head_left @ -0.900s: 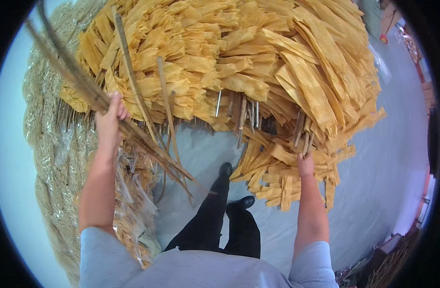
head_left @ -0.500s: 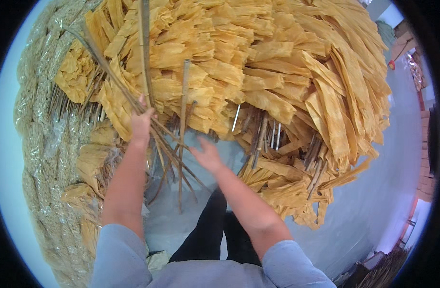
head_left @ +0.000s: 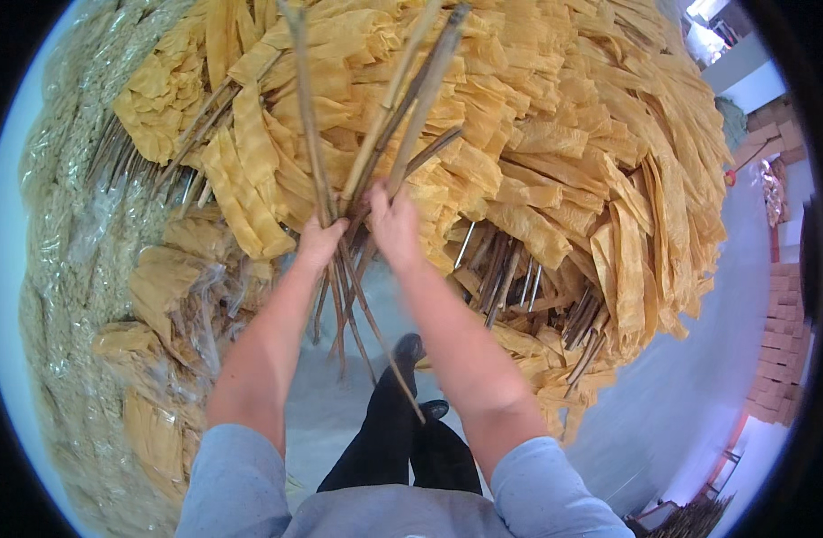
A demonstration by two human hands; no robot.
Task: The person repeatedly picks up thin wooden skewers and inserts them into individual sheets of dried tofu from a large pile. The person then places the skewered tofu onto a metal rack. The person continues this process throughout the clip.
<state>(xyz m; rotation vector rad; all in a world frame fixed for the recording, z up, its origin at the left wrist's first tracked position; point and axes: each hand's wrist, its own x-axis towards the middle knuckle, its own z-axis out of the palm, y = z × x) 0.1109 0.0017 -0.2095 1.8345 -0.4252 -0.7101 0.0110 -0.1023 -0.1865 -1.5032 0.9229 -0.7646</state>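
Observation:
A bundle of thin brown bamboo sticks [head_left: 375, 152] stands nearly upright in front of me. My left hand [head_left: 320, 240] grips it from the left and my right hand [head_left: 395, 226] grips it from the right, side by side. The stick ends splay out below my hands toward the floor. Behind the bundle hangs a big mass of yellow dried bean-curd sheets [head_left: 537, 143] draped over more sticks [head_left: 510, 278].
Clear plastic bags of the same yellow sheets [head_left: 115, 296] are piled at the left. My dark trousers and shoes [head_left: 402, 421] stand on the pale grey floor [head_left: 662, 394]. Stacked cardboard boxes [head_left: 775, 350] stand at the far right.
My right hand left the hanging sheets at the right and came across to join my left hand on the sticks. The bundle swung from slanting left to nearly upright.

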